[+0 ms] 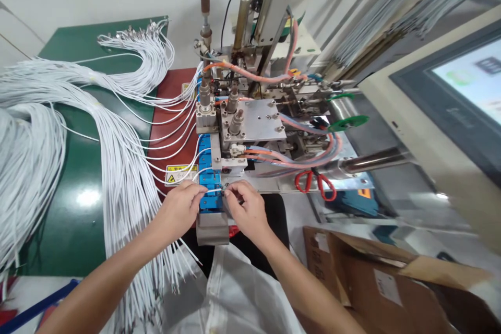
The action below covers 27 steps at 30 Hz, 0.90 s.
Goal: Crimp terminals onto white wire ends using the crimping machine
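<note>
A white cable (213, 190) lies across one of the blue holders (210, 202) at the near end of the machine. My left hand (183, 203) pinches this cable on the left side of the holder. At the cable's end, on the right side, the fingers of my right hand (245, 206) are closed together; the tip between them is too small to make out. Farther up the blue row, several more white cables sit in holders and run left to a large bundle of white cables (125, 193).
A green table (84, 224) carries more cable bundles (31, 167). The machine's metal plate (256, 120) and hoses stand ahead. Red-handled scissors (315, 183) lie at its right. A screen (462, 78) juts in from the right above a cardboard box (376, 276).
</note>
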Each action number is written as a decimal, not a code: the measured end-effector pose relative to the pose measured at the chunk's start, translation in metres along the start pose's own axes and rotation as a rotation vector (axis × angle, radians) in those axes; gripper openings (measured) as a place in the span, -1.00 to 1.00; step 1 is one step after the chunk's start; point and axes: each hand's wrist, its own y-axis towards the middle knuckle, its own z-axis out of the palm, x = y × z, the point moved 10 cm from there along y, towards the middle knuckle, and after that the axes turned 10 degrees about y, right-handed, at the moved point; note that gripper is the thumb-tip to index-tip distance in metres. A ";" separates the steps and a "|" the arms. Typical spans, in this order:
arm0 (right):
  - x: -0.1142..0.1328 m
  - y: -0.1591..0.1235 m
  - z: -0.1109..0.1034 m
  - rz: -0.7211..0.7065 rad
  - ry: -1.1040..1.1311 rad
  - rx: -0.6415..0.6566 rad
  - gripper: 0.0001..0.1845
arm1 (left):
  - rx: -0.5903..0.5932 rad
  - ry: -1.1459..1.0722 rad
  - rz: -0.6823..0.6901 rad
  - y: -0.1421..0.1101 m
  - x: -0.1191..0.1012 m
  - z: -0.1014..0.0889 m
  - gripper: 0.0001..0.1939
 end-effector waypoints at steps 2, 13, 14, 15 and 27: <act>-0.004 -0.004 -0.002 0.029 0.030 -0.050 -0.88 | -0.005 -0.015 0.012 0.000 0.001 0.002 -0.75; -0.007 -0.012 -0.011 0.020 0.103 -0.170 -0.89 | -0.063 -0.168 -0.021 -0.004 0.001 -0.001 -0.79; -0.009 -0.012 -0.011 0.036 0.109 -0.171 -0.89 | -0.063 -0.169 -0.027 -0.004 0.001 0.000 -0.79; -0.012 -0.012 -0.010 0.054 0.115 -0.170 -0.88 | -0.063 -0.164 -0.034 -0.004 0.002 0.001 -0.79; -0.006 -0.003 0.002 0.017 -0.100 0.004 -0.81 | -0.044 -0.035 0.013 0.000 0.002 0.001 -0.78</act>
